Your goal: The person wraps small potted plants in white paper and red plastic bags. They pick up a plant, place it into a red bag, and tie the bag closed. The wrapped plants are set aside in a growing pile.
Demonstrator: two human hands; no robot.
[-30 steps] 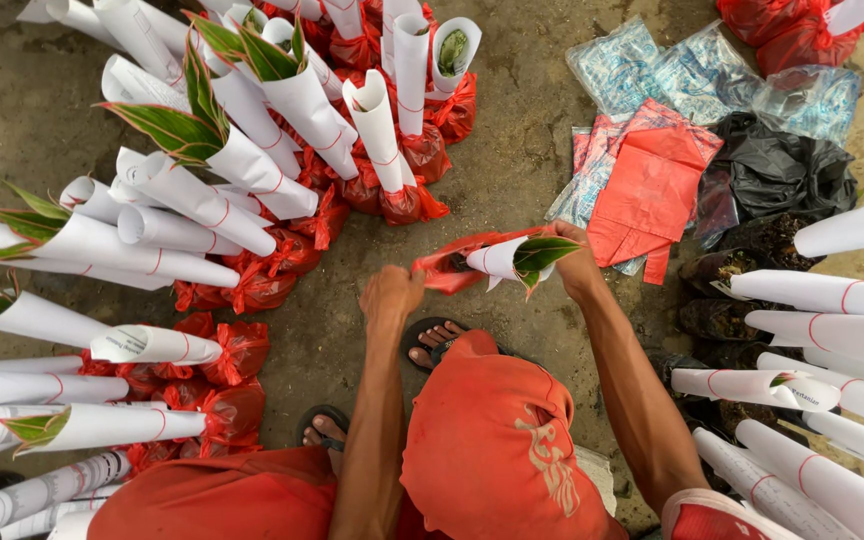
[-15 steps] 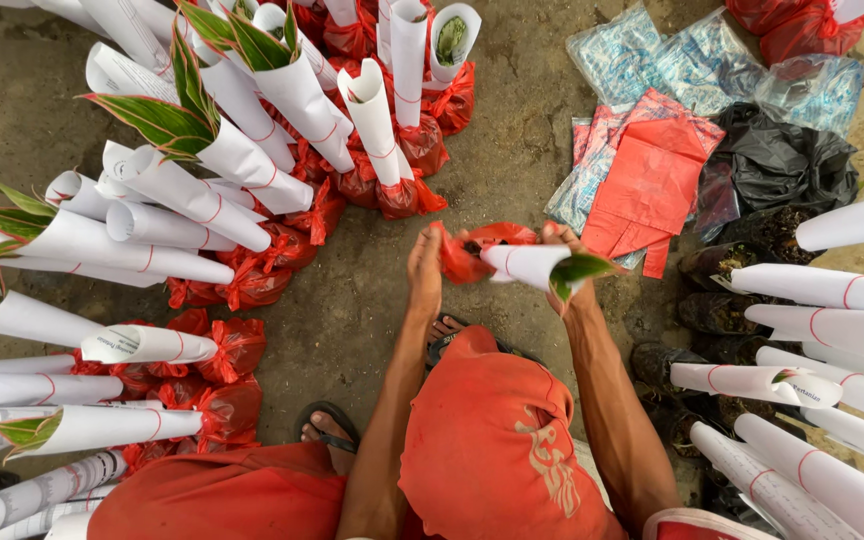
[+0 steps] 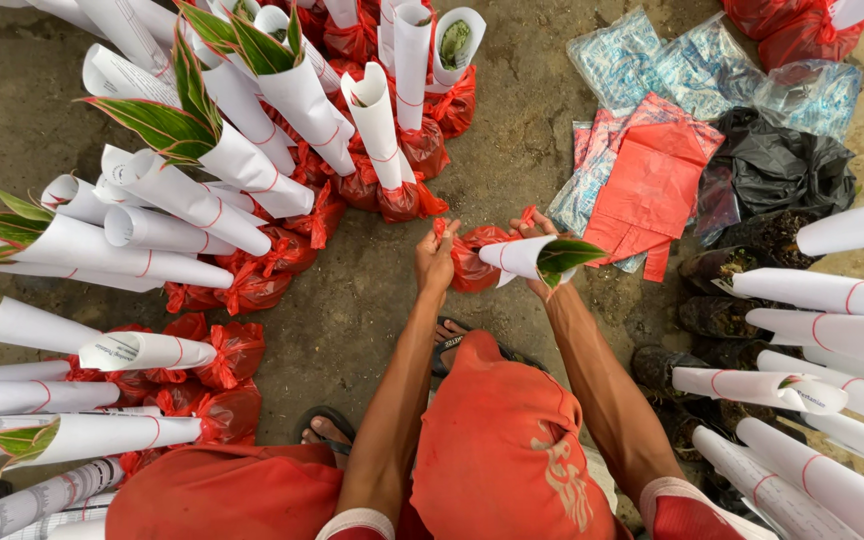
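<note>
Paper-wrapped seedling in red bag, left hand pinching bag corner, right hand clasped around paper cone

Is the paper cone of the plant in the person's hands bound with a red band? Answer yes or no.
No: the paper cone between the left hand and right hand shows plain white, with no band in view.

Outdoor plant nursery packing spot. Bare dirt ground. Dozens of seedlings rolled in white paper cones, roots tied in red bags, lying in rows on left, top and right. Green red-edged leaves poke from cones. Spare red bags, clear bags, black bag piled on ground.
</note>
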